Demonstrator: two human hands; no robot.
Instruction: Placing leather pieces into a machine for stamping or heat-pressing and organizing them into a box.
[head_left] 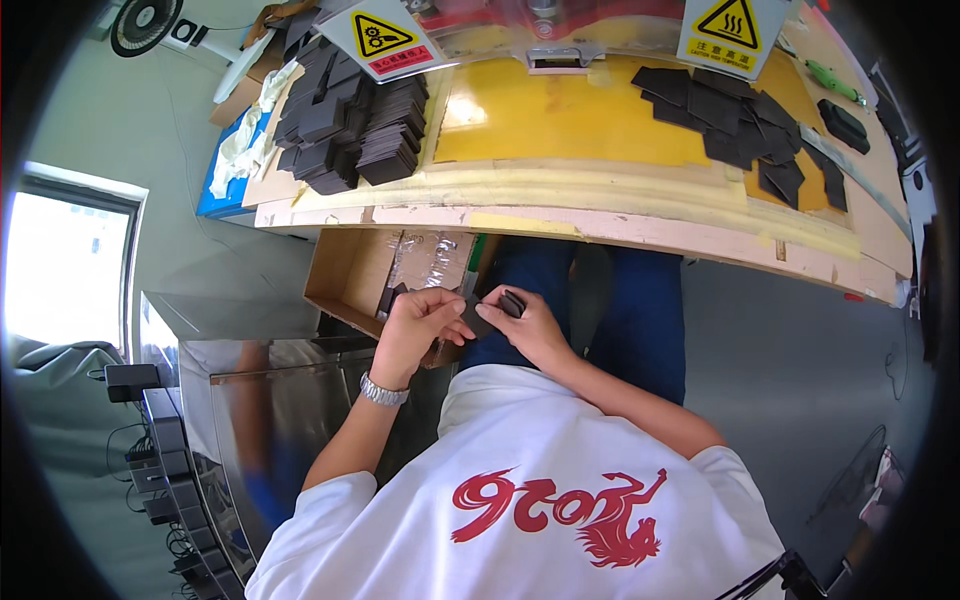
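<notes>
We see the right hand [525, 322] pinching a dark piece [483, 321], seemingly steadying it for the left hand [424, 316], whose grip we cannot tell. Leftward, within reach, sits an open box [345, 265]; beyond, stacks [391, 138] line the surface [560, 187].

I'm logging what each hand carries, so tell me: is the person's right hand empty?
No, the right hand holds small dark pieces, visible at its thumb and fingers.

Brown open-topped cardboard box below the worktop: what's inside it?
Inside the brown open-topped cardboard box, shiny, tape-like strips and some dark pieces show. The pale wooden worktop hides its far end; the left hand covers its near right part.
</notes>
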